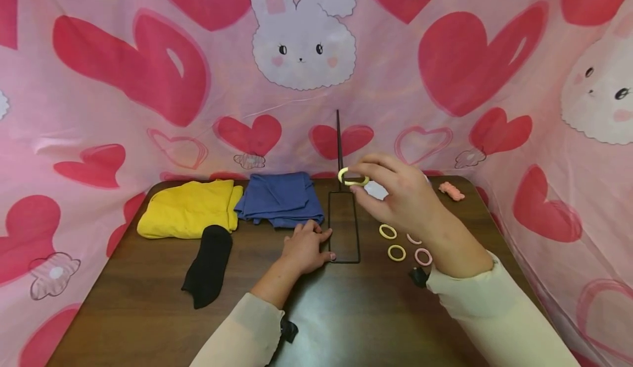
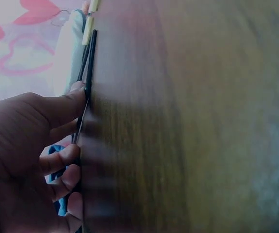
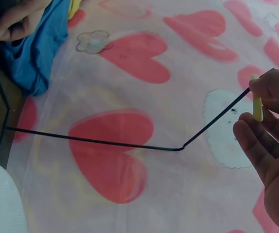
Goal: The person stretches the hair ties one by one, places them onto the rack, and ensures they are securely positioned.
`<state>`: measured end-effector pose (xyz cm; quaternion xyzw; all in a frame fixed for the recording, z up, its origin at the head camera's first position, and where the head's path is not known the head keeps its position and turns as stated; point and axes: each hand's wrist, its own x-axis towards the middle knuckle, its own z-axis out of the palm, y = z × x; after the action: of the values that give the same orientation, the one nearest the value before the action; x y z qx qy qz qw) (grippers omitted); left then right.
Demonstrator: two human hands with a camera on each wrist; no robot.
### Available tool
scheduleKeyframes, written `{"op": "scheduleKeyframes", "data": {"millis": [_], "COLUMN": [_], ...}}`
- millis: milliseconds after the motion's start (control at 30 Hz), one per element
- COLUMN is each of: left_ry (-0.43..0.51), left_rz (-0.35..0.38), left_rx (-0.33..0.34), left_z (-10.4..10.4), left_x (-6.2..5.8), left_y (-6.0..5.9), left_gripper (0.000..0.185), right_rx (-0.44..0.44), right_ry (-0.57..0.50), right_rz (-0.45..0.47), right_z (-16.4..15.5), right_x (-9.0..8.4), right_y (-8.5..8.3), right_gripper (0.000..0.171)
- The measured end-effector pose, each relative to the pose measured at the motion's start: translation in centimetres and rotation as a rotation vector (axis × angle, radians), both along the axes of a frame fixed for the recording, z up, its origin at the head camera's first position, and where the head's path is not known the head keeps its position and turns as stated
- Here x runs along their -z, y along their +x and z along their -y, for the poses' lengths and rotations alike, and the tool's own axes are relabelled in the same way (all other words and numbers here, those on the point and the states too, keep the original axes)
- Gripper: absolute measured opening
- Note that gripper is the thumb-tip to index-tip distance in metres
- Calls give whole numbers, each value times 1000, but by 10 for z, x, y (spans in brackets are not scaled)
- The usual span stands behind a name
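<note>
A black wire stand has a flat rectangular base (image 1: 344,257) on the brown table and a thin upright rod (image 1: 338,136). My left hand (image 1: 321,243) lies flat on the table, its fingers (image 2: 76,97) pressing the base's left edge. My right hand (image 1: 363,183) pinches a yellow ring (image 1: 353,177) between thumb and fingers, right beside the rod. In the right wrist view the rod (image 3: 129,144) runs up to that yellow ring (image 3: 257,104). Whether the ring is round the rod I cannot tell.
Loose yellow rings (image 1: 388,231) and pink rings (image 1: 423,256) lie right of the base, under my right wrist. A pink piece (image 1: 451,190) lies far right. Yellow cloth (image 1: 188,209), blue cloth (image 1: 280,198) and a black sock (image 1: 210,264) lie left. Pink heart fabric (image 1: 148,70) walls the table.
</note>
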<state>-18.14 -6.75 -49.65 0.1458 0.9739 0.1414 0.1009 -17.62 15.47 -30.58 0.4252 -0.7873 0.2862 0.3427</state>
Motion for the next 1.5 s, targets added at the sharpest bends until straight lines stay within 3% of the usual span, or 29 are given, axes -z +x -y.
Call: {"op": "scheduleKeyframes", "data": {"millis": [867, 1200, 1500], "left_ry": [29, 17, 23], "left_rz": [7, -10, -3], "left_rx": [-6, 4, -2], "left_z": [1, 1, 4], "left_x": [1, 2, 2], "left_y": [1, 2, 1], "left_gripper": [68, 68, 69], "right_rx": [79, 129, 109], "right_ry": [-165, -236, -267], "right_rz": [19, 69, 73], "right_z": [16, 20, 20], "right_x": [24, 27, 29], "right_y": [-108, -131, -131], "right_gripper": [29, 26, 33]}}
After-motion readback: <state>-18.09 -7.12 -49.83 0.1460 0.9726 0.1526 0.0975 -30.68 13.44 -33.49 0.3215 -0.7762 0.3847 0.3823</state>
